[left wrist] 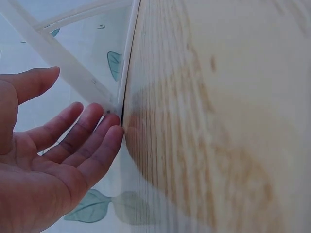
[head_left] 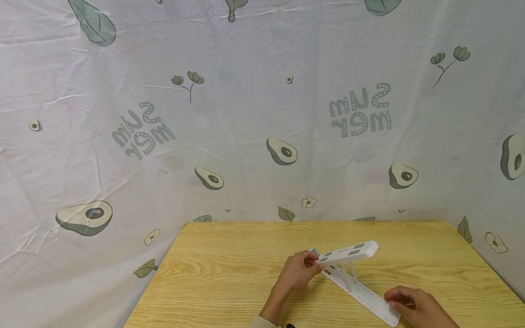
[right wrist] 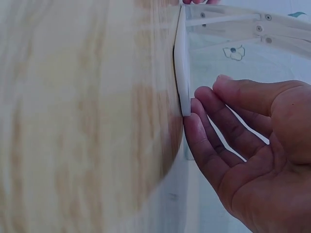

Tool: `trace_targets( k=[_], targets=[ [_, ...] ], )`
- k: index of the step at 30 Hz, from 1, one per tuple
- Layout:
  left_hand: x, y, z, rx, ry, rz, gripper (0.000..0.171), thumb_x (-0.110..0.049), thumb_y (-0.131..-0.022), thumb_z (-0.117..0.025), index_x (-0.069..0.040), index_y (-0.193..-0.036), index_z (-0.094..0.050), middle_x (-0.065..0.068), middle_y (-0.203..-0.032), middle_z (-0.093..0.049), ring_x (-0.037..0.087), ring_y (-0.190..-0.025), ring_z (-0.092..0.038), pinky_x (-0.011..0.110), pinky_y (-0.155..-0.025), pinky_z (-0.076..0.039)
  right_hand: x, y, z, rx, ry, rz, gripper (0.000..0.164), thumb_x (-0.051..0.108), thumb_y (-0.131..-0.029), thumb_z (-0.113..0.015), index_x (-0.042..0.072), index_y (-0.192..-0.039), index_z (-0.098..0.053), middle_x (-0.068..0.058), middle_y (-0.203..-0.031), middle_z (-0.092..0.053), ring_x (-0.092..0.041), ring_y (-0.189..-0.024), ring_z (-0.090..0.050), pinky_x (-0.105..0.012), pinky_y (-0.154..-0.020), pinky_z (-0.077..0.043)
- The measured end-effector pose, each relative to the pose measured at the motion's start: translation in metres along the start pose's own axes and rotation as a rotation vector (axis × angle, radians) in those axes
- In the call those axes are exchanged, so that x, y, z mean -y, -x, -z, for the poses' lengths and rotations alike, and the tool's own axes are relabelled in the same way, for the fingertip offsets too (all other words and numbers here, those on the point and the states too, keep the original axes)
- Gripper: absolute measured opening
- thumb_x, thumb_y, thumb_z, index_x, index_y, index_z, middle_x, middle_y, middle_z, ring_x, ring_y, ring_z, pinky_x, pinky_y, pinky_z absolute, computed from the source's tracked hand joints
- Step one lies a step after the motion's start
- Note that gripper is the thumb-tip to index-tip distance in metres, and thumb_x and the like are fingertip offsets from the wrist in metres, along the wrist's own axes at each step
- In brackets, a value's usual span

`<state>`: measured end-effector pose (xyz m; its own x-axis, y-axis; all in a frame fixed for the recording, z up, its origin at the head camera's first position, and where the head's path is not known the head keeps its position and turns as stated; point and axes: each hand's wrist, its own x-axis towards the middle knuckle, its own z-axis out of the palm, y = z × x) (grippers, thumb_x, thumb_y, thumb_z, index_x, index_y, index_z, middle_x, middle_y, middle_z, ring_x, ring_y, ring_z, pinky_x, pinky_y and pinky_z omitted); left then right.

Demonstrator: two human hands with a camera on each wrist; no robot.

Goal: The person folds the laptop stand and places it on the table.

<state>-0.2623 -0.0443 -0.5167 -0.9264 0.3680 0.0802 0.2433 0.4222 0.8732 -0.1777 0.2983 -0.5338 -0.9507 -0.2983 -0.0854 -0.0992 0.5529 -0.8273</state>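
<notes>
A white folding stand with grey pads, resembling a laptop stand, is on the wooden table. Its long base [head_left: 361, 294] lies diagonally on the tabletop; the upper arm [head_left: 348, 253] slants up from the hinged end, held by a thin strut [head_left: 353, 272]. At the hinged end, my left hand [head_left: 297, 272] touches the stand with its fingertips. The left wrist view shows that thumb apart from the others. My right hand [head_left: 418, 307] has its fingertips against the base's near right end. In the right wrist view its fingers are loosely bent, the thumb off the base.
The wooden table [head_left: 229, 273] extends left, right and behind the stand. A pale curtain [head_left: 246, 114] printed with avocados, leaves and lettering hangs behind the table's back edge and along its sides.
</notes>
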Motion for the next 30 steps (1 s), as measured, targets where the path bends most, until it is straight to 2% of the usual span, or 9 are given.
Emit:
trace_targets(
  k=[5,9,14,22,30],
  targets=[
    [0.001,-0.001,-0.001,0.003,0.016,0.000,0.030,-0.025,-0.097,-0.080,-0.003,-0.117,-0.076,0.003,-0.099,-0.076,0.011,-0.090,-0.073,0.024,-0.075,-0.058,-0.003,0.001,-0.001,0.035,-0.053,0.033,0.033,0.020,-0.105,-0.070,-0.008,-0.123,-0.071,-0.019,-0.115,-0.077,0.004,-0.089,-0.069,-0.022,-0.075,-0.060],
    [0.001,-0.001,-0.001,0.003,0.023,0.000,0.030,-0.024,-0.097,-0.080,-0.002,-0.117,-0.075,0.003,-0.098,-0.076,0.011,-0.090,-0.073,0.024,-0.074,-0.058,-0.002,0.003,-0.003,0.048,-0.097,0.009,0.035,0.019,-0.105,-0.069,-0.010,-0.124,-0.069,-0.020,-0.116,-0.077,0.002,-0.089,-0.070,-0.022,-0.075,-0.060],
    [0.001,-0.002,-0.001,-0.001,0.021,0.004,0.031,-0.024,-0.097,-0.080,-0.002,-0.117,-0.075,0.003,-0.098,-0.076,0.010,-0.089,-0.072,0.024,-0.073,-0.057,0.001,0.004,-0.006,0.038,-0.069,-0.005,0.033,0.020,-0.105,-0.071,-0.007,-0.124,-0.071,-0.017,-0.116,-0.077,0.003,-0.089,-0.070,-0.021,-0.075,-0.059],
    [0.003,-0.005,0.000,-0.004,0.034,0.001,0.028,-0.022,-0.097,-0.080,-0.002,-0.116,-0.075,0.004,-0.098,-0.076,0.012,-0.089,-0.073,0.024,-0.076,-0.058,0.000,0.006,-0.009,0.068,-0.097,0.019,0.032,0.018,-0.107,-0.068,-0.009,-0.124,-0.070,-0.022,-0.119,-0.076,0.006,-0.091,-0.068,-0.021,-0.075,-0.059],
    [0.003,-0.008,0.000,-0.004,0.028,0.004,0.028,-0.023,-0.097,-0.080,-0.004,-0.117,-0.076,0.002,-0.098,-0.076,0.012,-0.090,-0.073,0.026,-0.077,-0.059,0.003,0.007,-0.014,0.088,-0.134,-0.013,0.035,0.021,-0.108,-0.067,-0.009,-0.125,-0.069,-0.021,-0.119,-0.076,0.002,-0.090,-0.070,-0.022,-0.075,-0.059]
  ],
)
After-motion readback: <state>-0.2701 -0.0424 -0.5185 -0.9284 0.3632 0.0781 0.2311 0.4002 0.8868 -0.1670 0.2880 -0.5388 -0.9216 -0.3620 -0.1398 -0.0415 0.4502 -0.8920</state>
